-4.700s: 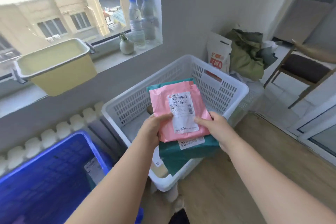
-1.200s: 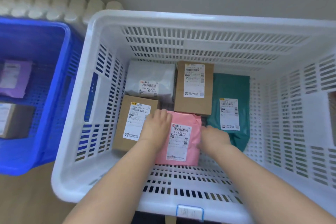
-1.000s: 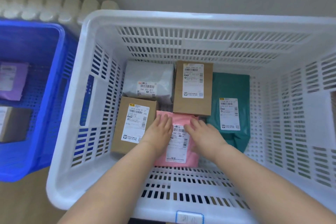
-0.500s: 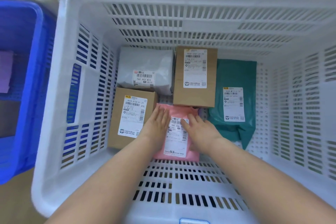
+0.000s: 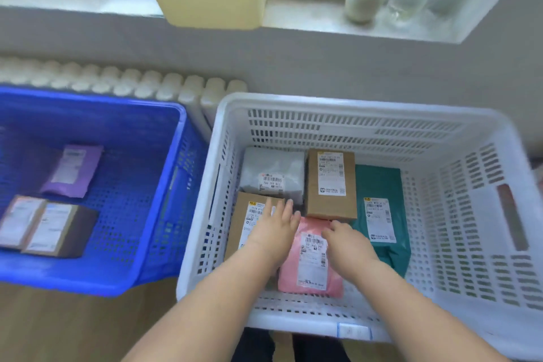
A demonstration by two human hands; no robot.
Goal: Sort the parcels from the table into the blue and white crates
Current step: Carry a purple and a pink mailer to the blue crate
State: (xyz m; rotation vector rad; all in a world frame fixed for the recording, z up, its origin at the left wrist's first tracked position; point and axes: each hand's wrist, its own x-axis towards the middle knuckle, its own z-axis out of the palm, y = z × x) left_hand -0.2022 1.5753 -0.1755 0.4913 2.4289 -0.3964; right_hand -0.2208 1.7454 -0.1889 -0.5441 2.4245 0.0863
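Left hand point(image 5: 276, 228) slid over brown box point(image 5: 238, 220), right hand point(image 5: 345, 241) on pink parcel point(image 5: 311, 267), both loosely open, gripping nothing, inside white crate point(image 5: 352, 103)

soft daylight, motion blur, bowed edges

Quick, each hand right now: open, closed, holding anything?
Left hand: open, fingers straight, over the brown box, holding nothing.
Right hand: open, relaxed over the pink parcel, gripping nothing.
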